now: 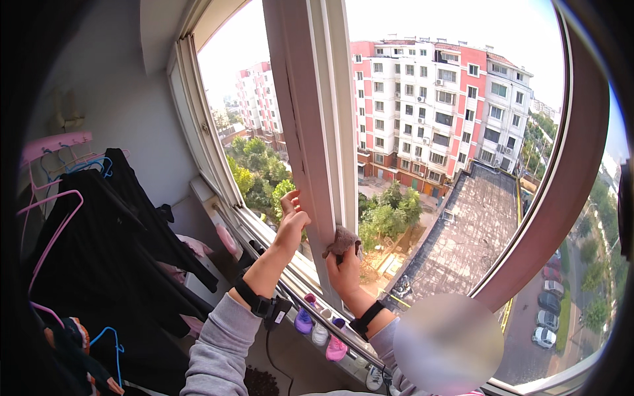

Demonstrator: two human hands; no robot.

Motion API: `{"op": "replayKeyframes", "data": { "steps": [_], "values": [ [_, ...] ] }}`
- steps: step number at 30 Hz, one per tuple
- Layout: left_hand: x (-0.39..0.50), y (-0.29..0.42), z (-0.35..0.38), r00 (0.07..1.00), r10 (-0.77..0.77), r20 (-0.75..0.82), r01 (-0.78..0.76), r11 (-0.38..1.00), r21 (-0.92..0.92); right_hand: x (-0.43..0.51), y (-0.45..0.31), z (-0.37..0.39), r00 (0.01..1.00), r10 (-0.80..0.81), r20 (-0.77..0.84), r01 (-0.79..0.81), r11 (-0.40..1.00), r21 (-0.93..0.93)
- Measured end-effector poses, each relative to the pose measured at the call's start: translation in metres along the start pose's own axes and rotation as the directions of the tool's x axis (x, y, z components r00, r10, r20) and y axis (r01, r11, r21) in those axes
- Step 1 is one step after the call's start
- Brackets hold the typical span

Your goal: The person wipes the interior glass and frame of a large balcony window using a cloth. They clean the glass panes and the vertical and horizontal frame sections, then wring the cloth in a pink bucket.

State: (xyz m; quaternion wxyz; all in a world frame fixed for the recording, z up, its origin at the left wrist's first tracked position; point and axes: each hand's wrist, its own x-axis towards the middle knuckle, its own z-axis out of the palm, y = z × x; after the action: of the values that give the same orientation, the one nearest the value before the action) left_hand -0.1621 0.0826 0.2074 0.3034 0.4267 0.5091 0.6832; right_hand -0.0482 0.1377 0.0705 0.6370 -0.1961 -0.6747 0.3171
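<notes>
My right hand [344, 274] grips a brown-grey cloth [342, 240], bunched against the lower part of a window frame upright [317, 163]. My left hand [293, 220] is raised at the left edge of that same upright. Its thumb is at the frame and its fingers are bent and apart, with nothing seen in them. Both wrists wear black straps; a small black box with a cable [278, 313] sits at the left one. Below the hands runs the window's white sliding track [297, 267].
A metal rail [327, 321] crosses below my forearms, with several small shoes [320, 332] beneath it. Black clothes [89, 237] hang from pink and blue hangers at left. A pink slipper-like item [226, 238] stands by the sill. Outside, far below, are a flat roof [460, 227] and parked cars.
</notes>
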Motion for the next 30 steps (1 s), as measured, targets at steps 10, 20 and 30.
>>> {"op": "replayKeyframes", "data": {
  "steps": [10, 20, 30],
  "values": [
    [-0.005, -0.034, 0.014, 0.969, 0.243, 0.054, -0.249, 0.946, 0.207, -0.068, 0.034, -0.007, 0.898, 0.438, -0.034, -0.436, 0.899, 0.050],
    [-0.006, -0.022, 0.009, 0.979, 0.198, 0.041, -0.201, 0.937, 0.286, 0.006, -0.011, 0.012, 0.988, 0.030, -0.154, -0.027, 0.999, 0.021],
    [-0.010, -0.025, 0.012, 0.976, 0.186, 0.112, -0.204, 0.962, 0.183, -0.185, 0.134, 0.000, 0.882, 0.455, -0.118, -0.470, 0.866, -0.171]
  ]
}}
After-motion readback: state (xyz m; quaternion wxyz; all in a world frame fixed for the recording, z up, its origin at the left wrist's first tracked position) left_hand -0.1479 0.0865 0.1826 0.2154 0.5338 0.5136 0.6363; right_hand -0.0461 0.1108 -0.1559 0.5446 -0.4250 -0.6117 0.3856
